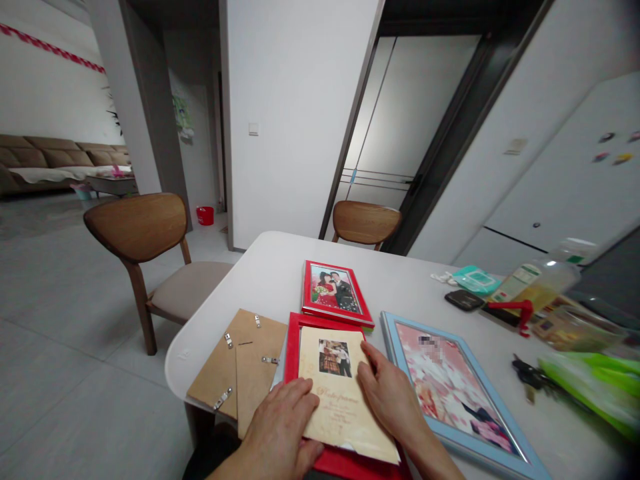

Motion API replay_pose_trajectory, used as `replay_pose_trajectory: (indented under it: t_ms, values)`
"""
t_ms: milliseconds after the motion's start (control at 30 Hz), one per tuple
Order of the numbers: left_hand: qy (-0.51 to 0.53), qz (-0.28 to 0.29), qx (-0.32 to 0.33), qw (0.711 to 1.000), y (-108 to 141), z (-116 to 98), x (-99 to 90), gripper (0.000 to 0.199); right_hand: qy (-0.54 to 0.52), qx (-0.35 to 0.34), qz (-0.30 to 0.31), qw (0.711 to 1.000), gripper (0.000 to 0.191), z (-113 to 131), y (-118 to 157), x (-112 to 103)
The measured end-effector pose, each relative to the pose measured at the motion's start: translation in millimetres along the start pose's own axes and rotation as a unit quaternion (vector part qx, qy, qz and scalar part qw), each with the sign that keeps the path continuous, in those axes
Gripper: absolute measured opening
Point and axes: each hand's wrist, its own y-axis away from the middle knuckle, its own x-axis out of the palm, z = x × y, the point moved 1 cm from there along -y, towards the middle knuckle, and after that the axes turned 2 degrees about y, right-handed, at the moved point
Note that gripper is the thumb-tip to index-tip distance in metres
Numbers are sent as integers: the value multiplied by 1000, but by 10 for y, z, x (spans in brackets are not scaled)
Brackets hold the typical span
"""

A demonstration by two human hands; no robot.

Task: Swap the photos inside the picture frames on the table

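Note:
A cream printed sheet (pixel 337 413) with a small photo on it lies over a red frame (pixel 293 353) near the table's front edge. My left hand (pixel 285 427) rests flat on the sheet's left side, fingers spread. At the right edge of the sheet, my right hand (pixel 390 390) has its thumb and fingers pressed together on the paper. Brown backing boards (pixel 215 373) with metal clips lie left of the red frame. Behind it is a red-framed couple photo (pixel 336 290). A large blue-framed picture (pixel 450 393) lies to the right.
On the white table's (pixel 390 280) right side are a wipes pack (pixel 476 280), a dark flat object (pixel 464 300), a bottle (pixel 530 287), a plastic tub (pixel 575 328), keys (pixel 530 380) and a green bag (pixel 600 387). Wooden chairs (pixel 143 227) stand left and behind.

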Motion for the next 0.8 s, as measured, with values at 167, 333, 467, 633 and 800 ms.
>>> replay_pose_trajectory:
  t_ms: [167,333,467,633,800]
  values:
    - [10,-14,13,1000,11,54,29,40,-166,48,26,985,46,-118,-16,38]
    - [21,-13,18,1000,23,109,59,44,-288,145,61,945,45,-22,44,-71]
    - [20,3,4,1000,22,121,53,52,-360,173,83,913,48,67,72,-128]
    - [33,8,-6,999,26,156,41,62,-426,202,106,876,53,-13,91,-107]
    - [39,24,-21,999,8,169,36,75,-408,205,95,885,53,-120,47,-115]
